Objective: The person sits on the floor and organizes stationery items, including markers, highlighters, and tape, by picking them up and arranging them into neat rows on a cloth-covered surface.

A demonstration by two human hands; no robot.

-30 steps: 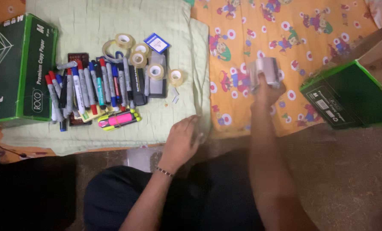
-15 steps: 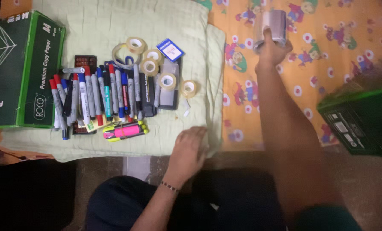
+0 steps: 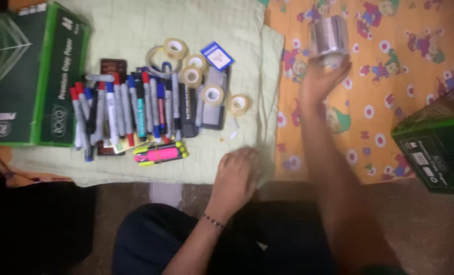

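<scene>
Silver tape roll [image 3: 330, 36] upright on orange cartoon sheet [image 3: 390, 102], near its top edge.
Head view: right hand [image 3: 319, 81] fingers spread, touching its base; left hand [image 3: 237, 175] flat, fingers together, on green cloth's [image 3: 135, 30] lower right corner. Best released gently, base flat.

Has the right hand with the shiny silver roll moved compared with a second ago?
Yes. The right hand has carried the silver roll away from the body, farther up the orange patterned sheet beside the pale green cloth.
</scene>
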